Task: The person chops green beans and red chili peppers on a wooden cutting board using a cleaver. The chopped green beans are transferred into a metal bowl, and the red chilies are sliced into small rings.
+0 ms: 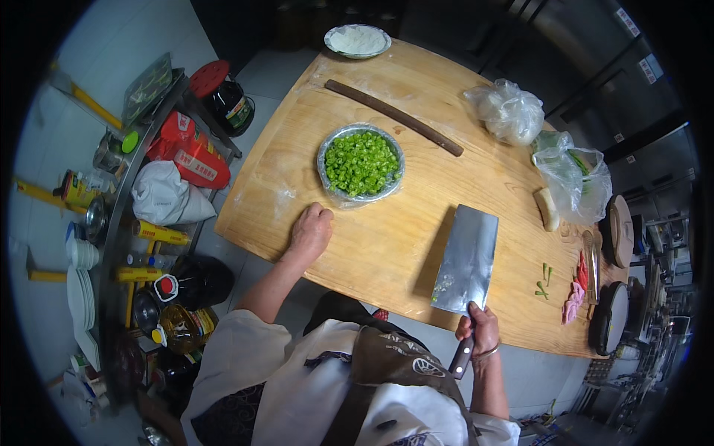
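Observation:
My right hand (pixel 481 333) grips the dark riveted handle of a Chinese cleaver (pixel 467 259). The broad steel blade points away from me above the table's front part, and small green bits cling near its heel. Curled into a loose fist, my left hand (pixel 313 229) rests on the wooden table (pixel 368 251); whether anything is inside it is hidden. Just beyond that hand stands a metal bowl (pixel 401 184) with plastic film around it. Chopped green peppers (pixel 362 163) fill the bowl.
Behind the bowl lies a dark wooden rolling pin (pixel 394 117). A bowl of flour (pixel 357 41) stands at the far edge. Plastic bags (pixel 506 111), green pepper stems (pixel 542 287), red chillies (pixel 582 267) and a pink cloth (pixel 573 303) lie right. Left is a loaded shelf (pixel 136 167).

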Demonstrator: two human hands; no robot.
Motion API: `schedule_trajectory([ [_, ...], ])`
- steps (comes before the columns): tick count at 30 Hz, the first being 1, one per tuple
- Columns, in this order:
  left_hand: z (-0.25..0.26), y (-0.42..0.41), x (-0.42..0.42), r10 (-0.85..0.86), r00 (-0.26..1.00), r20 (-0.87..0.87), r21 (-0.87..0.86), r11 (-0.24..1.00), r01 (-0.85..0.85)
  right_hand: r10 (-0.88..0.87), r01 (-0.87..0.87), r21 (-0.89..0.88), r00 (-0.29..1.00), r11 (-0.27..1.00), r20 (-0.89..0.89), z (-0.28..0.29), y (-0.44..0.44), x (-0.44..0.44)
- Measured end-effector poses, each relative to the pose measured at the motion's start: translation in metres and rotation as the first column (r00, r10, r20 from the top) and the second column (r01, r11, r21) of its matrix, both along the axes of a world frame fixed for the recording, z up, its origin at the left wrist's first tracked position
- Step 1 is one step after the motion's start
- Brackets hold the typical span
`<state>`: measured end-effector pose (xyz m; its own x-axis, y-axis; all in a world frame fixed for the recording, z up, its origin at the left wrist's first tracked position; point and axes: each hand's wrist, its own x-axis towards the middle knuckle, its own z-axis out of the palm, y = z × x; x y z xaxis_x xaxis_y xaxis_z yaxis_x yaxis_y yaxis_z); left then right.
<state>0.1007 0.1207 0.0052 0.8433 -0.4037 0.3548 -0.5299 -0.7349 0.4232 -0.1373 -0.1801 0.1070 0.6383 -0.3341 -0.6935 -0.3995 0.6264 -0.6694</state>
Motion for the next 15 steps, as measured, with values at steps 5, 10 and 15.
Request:
schedule_trajectory([
  [5, 0.015, 0.004, 0.012, -0.024, 0.992, -0.125, -0.267, 0.964, -0.011, -0.037, 0.037, -0.013, 0.999, 0.999, 0.011, 0.004, -0.001, -0.007],
  [10, 0.040, -0.019, 0.038, -0.091, 0.963, -0.253, -0.546, 0.835, -0.064, -0.077, 0.078, -0.026, 0.996, 0.997, 0.045, 0.005, 0.001, -0.013],
  [15, 0.072, -0.043, 0.055, -0.064, 0.995, -0.078, -0.235, 0.971, 0.044, -0.085, 0.088, -0.054, 0.995, 0.995, 0.047, 0.003, 0.001, -0.020],
])
